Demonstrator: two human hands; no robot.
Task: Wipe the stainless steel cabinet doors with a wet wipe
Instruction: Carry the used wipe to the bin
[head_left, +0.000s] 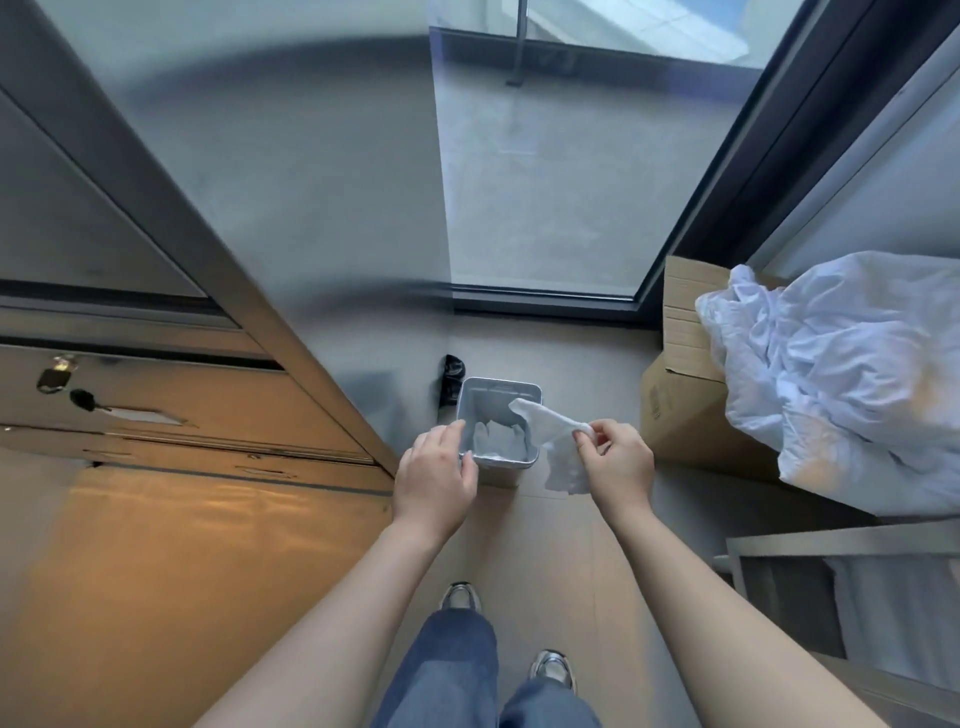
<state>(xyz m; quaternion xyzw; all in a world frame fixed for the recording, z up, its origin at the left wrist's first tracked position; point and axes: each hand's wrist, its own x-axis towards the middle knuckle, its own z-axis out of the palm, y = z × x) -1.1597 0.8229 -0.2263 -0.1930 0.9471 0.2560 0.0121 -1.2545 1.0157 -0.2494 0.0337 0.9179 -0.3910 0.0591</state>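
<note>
Right hand (615, 460) pinches the wet wipe (553, 441) between thumb and fingertips, near the wipe's middle. Wipe is crumpled, long axis running diagonally: one end points up-left over the open bin (498, 387), the other hangs down toward the floor. Left hand (436, 475) hovers at the bin's left rim, fingers loosely extended, holding nothing; contact with the rim unclear. Stainless steel cabinet doors (156, 405) at left, well apart from the wipe. Cardboard box (680, 374) with white sheeting (841, 364) at right.
</note>
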